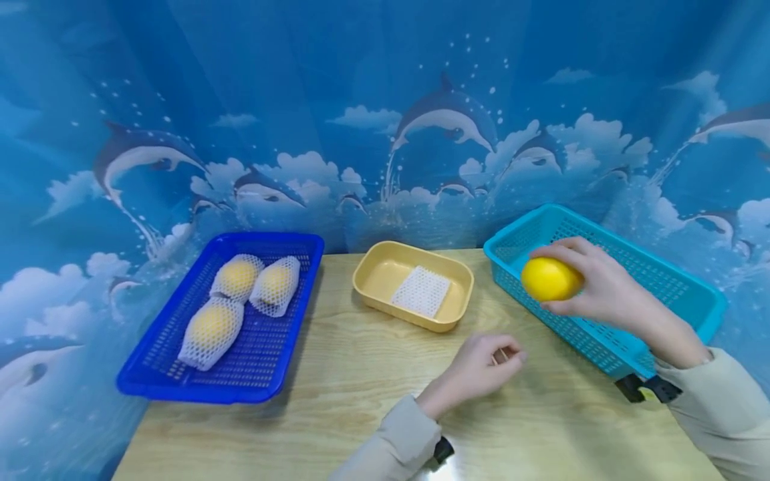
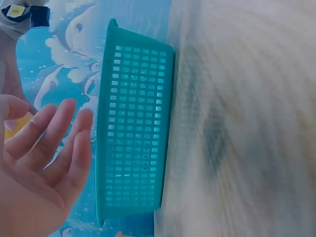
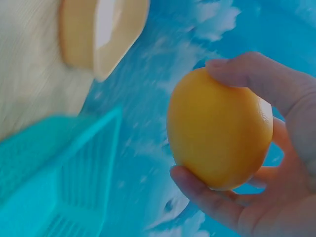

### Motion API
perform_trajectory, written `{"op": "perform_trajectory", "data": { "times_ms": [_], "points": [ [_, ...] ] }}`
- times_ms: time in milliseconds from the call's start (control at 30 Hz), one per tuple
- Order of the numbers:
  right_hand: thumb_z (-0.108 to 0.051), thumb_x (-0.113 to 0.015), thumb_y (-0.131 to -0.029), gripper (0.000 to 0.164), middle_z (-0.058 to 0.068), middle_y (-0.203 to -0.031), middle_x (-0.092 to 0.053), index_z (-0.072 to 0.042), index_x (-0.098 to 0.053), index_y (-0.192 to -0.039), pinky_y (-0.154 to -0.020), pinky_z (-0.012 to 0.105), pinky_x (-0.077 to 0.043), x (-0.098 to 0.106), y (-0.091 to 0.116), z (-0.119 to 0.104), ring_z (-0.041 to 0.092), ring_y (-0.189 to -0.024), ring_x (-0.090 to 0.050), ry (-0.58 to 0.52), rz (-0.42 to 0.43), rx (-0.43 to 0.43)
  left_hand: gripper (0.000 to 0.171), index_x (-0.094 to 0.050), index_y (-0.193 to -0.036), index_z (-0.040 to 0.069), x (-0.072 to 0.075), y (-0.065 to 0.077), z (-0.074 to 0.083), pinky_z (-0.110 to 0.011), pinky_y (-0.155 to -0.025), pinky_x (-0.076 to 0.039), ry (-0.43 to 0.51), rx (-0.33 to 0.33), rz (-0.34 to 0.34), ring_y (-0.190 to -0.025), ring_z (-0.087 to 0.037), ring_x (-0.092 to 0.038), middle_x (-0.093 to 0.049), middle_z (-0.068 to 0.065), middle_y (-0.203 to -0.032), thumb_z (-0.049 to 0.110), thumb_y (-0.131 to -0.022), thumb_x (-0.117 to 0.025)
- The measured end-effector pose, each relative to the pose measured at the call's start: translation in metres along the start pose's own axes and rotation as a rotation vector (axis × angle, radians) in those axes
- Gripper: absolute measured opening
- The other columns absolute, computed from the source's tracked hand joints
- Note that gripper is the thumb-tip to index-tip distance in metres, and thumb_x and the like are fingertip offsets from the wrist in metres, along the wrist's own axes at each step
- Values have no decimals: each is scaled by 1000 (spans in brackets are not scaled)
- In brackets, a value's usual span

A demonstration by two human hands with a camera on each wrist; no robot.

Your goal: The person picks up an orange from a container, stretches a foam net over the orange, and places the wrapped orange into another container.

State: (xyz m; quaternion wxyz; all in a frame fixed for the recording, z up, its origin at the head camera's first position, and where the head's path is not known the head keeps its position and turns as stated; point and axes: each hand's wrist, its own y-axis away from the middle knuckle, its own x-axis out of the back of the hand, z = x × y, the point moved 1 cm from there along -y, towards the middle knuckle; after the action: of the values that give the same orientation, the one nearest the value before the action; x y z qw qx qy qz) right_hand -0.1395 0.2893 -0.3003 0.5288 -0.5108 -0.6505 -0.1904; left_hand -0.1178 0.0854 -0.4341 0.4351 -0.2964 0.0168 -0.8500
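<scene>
A smooth, oval yellow fruit [image 1: 550, 279] is held in my right hand [image 1: 598, 284], over the near left side of the turquoise basket [image 1: 607, 341]. The right wrist view shows the thumb on one side of the fruit [image 3: 219, 131] and the fingers curled round the other. My left hand [image 1: 481, 366] hovers over the table in front of the basket, holding nothing. Its fingers [image 2: 47, 143] are loosely bent in the left wrist view. Beyond it stands a yellow tray [image 1: 375, 264] with a white foam net sleeve [image 1: 423, 290] lying flat inside.
At the left, a dark blue basket [image 1: 289, 354] contains three yellow fruits in white foam nets, one of them a netted fruit [image 1: 210, 329] nearest me. The wooden table [image 1: 343, 374] runs between the baskets. A dolphin-print curtain [image 1: 337, 80] hangs behind.
</scene>
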Motion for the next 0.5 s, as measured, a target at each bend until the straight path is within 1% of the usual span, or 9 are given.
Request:
{"op": "perform_trajectory", "data": {
  "times_ms": [33,133,200,233,300,333,433,500],
  "points": [
    [-8,-92,-64,72,17,-129,-50,-14,-61,-129,-67,54,-49,-2,0,-6,38,-105,-51,-9,24,19,16,-71,-97,11,2,5,-1,-12,-63,-50,72,27,-13,-69,5,-56,-65,11,-83,20,-99,-58],
    [-2,-92,-60,75,13,-130,-51,-16,-63,-128,-69,50,-50,-8,0,-24,35,-108,-51,-38,67,76,18,-70,-100,5,7,20,-3,-23,-61,-56,249,97,-28,-67,-7,-63,-69,3,-84,19,-99,-58],
    [1,-92,-59,78,12,-133,-50,-19,-63,-128,-69,49,-50,-12,0,-34,33,-110,-50,-62,84,102,19,-69,-102,3,11,29,-5,-30,-60,-58,353,150,-31,-65,-13,-65,-71,-1,-84,19,-100,-58],
    [1,-91,-58,78,12,-134,-50,-20,-63,-128,-70,48,-51,-15,1,-40,33,-112,-49,-70,91,114,20,-68,-103,3,13,34,-5,-32,-61,-58,389,177,-30,-64,-15,-66,-71,-1,-84,20,-100,-57],
    [1,-92,-57,80,11,-137,-50,-22,-63,-128,-72,50,-52,-21,1,-50,34,-115,-49,-87,102,138,23,-67,-105,3,18,44,-7,-33,-63,-59,455,224,-35,-64,-14,-66,-71,-1,-85,22,-100,-57],
    [1,-92,-57,81,12,-138,-49,-23,-63,-129,-72,50,-52,-24,2,-54,35,-116,-49,-95,107,150,23,-67,-106,3,21,49,-7,-33,-64,-58,473,233,-41,-64,-12,-65,-71,0,-85,22,-100,-56],
    [2,-92,-54,83,12,-141,-48,-24,-64,-128,-75,52,-54,-35,5,-68,36,-121,-48,-118,124,170,24,-64,-111,3,28,62,-11,-32,-65,-58,505,236,-64,-66,-9,-64,-71,-2,-89,23,-99,-57],
    [4,-91,-53,85,10,-143,-47,-24,-64,-128,-77,52,-55,-43,8,-75,36,-123,-47,-145,131,182,25,-63,-114,3,31,71,-16,-35,-66,-58,526,226,-78,-69,-9,-63,-71,-4,-91,22,-99,-57]
  ]
}}
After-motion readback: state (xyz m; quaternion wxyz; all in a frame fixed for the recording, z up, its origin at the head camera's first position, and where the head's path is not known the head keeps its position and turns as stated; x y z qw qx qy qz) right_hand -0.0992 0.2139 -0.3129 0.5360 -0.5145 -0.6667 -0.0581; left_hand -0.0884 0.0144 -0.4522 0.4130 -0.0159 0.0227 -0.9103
